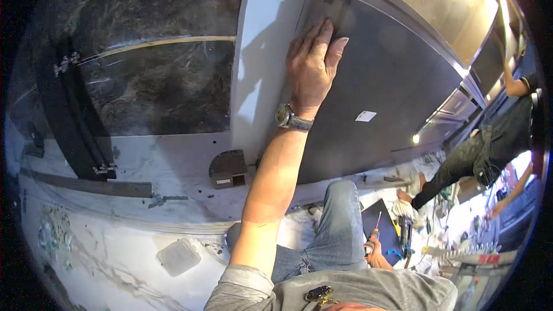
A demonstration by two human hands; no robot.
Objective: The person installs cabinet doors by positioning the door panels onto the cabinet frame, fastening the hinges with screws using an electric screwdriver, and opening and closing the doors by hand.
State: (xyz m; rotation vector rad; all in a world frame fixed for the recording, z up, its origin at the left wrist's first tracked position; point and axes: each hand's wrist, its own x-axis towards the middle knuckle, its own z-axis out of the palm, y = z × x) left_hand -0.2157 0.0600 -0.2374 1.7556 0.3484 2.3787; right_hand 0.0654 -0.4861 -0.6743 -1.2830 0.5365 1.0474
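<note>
My left hand (314,60), a watch on its wrist, is raised with its fingers stretched out and the thumb apart. It lies at the upper left edge of a large dark cabinet panel (380,80), next to a pale upright wall edge (256,40). Whether the palm presses on the panel is hard to tell. A small white label (365,116) is on the panel. Low beside my knee, my right hand (377,256) is closed around a screwdriver (374,234) with an orange and dark handle, its thin shaft pointing up.
A dark strip with metal hinges (72,109) leans at the left against a dark stone-patterned panel (167,86). A clear plastic box (178,257) and a dark curved part (228,168) are below. At the right, a person in dark clothes (489,150) stands among scattered tools.
</note>
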